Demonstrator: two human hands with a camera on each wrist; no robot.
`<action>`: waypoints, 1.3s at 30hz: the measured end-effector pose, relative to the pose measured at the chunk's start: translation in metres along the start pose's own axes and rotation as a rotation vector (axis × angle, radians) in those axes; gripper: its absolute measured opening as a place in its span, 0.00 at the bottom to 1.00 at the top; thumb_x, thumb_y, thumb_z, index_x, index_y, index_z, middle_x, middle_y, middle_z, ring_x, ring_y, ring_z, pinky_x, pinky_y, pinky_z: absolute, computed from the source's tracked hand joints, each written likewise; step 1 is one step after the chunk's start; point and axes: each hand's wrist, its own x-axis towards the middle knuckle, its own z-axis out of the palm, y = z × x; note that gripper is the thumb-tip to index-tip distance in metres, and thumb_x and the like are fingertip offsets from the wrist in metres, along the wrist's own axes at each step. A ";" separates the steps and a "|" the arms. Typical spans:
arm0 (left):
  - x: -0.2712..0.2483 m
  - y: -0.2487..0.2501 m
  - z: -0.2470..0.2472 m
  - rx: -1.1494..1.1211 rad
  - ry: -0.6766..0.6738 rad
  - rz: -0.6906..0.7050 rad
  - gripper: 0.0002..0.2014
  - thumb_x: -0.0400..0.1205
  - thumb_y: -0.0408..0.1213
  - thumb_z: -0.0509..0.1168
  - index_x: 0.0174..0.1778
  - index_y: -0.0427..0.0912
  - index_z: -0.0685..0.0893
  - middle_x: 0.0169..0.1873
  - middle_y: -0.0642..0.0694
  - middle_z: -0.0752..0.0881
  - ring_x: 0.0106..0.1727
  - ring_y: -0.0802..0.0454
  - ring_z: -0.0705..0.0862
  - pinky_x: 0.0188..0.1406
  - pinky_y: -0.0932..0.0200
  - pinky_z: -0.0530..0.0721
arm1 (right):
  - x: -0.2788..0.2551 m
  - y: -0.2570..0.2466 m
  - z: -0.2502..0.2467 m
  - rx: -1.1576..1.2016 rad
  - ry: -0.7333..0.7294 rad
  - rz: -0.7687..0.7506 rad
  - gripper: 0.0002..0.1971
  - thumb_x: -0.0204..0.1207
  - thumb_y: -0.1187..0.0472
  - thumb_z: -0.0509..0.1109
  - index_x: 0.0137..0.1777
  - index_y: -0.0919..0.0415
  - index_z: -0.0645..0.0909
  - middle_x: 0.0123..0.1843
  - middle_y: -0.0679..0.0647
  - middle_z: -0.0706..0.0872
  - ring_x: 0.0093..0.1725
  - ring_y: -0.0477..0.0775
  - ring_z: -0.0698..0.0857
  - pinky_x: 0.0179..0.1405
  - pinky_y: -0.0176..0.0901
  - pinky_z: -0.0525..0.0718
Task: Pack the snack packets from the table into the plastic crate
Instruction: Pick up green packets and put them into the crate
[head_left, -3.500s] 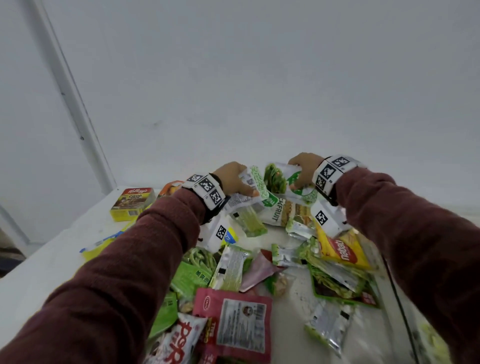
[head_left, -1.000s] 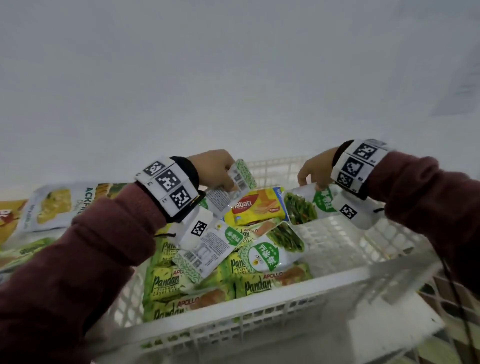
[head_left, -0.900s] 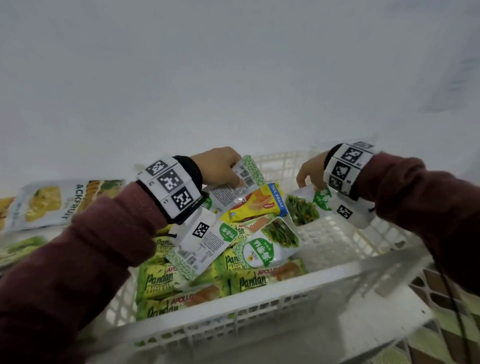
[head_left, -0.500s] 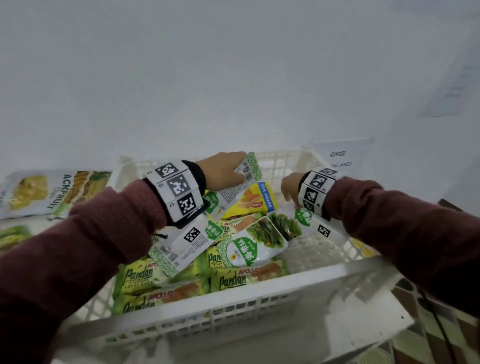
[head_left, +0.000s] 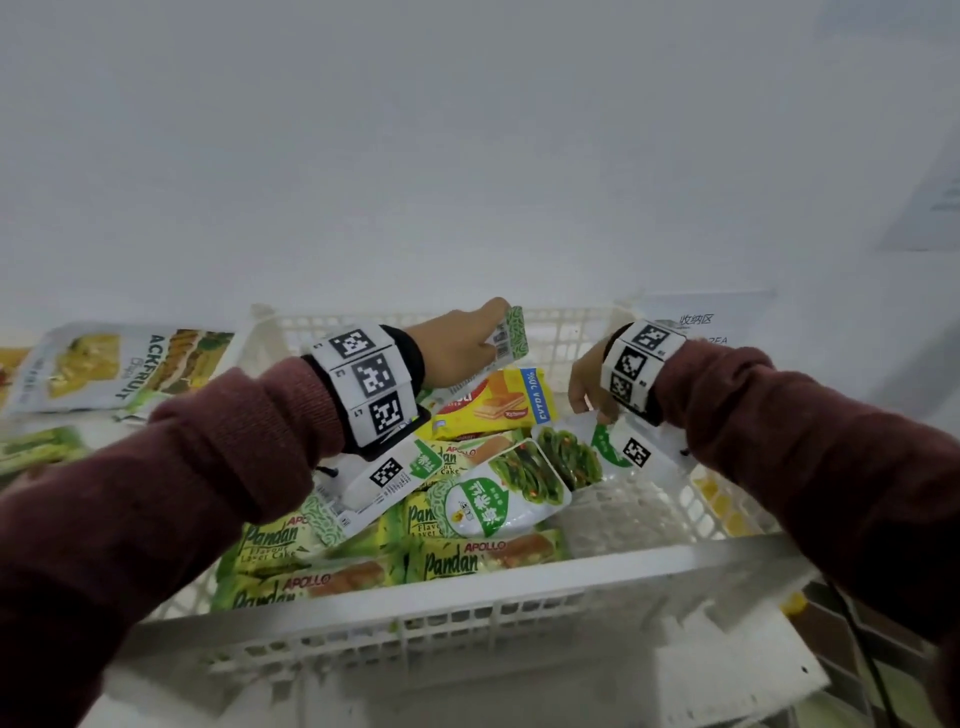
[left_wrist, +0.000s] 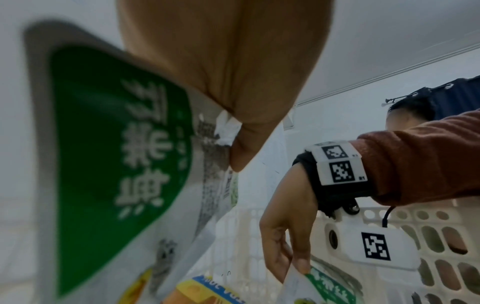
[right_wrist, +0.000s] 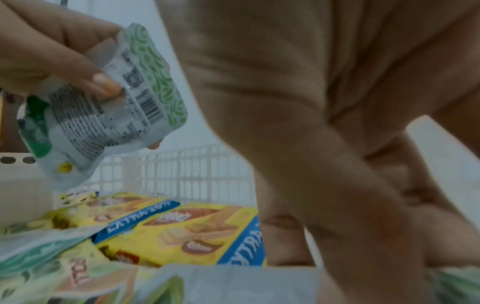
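Both our hands are over the crate (head_left: 467, 608), each with a packet.

Our left hand (head_left: 457, 343) holds its packet (head_left: 506, 338) above the wafer pack (head_left: 493, 405) at the back; our right hand (head_left: 589, 384) pinches a packet (head_left: 587, 457) lying to the right. Pandan cake packs (head_left: 452, 561) lie in front, and a jackfruit bag (head_left: 119, 364) lies on the desk left of the crate.

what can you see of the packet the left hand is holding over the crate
The packet is a flat white pouch of glossy plastic film with a pale green patterned band along one end, a barcode and small black print on the back, and a dark green panel with white characters on the front. The left hand pinches it near the banded end, thumb on the printed side, so it hangs tilted above the snacks inside the white plastic crate. Nothing else seems to touch it.
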 end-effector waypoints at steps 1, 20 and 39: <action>0.000 -0.001 0.002 -0.014 0.002 -0.003 0.21 0.87 0.32 0.50 0.75 0.36 0.55 0.31 0.44 0.71 0.27 0.53 0.67 0.26 0.61 0.65 | 0.002 -0.002 0.001 0.012 -0.006 -0.021 0.17 0.74 0.64 0.71 0.63 0.55 0.81 0.35 0.38 0.73 0.38 0.42 0.73 0.21 0.23 0.65; 0.022 0.074 0.035 0.057 -0.043 0.232 0.21 0.85 0.26 0.49 0.74 0.39 0.55 0.25 0.45 0.68 0.22 0.49 0.64 0.21 0.59 0.63 | -0.109 0.065 -0.033 0.304 0.256 0.191 0.20 0.71 0.59 0.75 0.60 0.71 0.82 0.31 0.49 0.76 0.28 0.45 0.72 0.22 0.28 0.69; 0.033 0.088 0.101 0.256 -0.578 0.230 0.36 0.77 0.39 0.71 0.79 0.45 0.61 0.74 0.41 0.62 0.76 0.46 0.64 0.71 0.54 0.67 | -0.110 0.077 0.050 0.616 0.151 0.083 0.28 0.73 0.48 0.72 0.68 0.64 0.74 0.30 0.47 0.80 0.36 0.51 0.81 0.37 0.31 0.75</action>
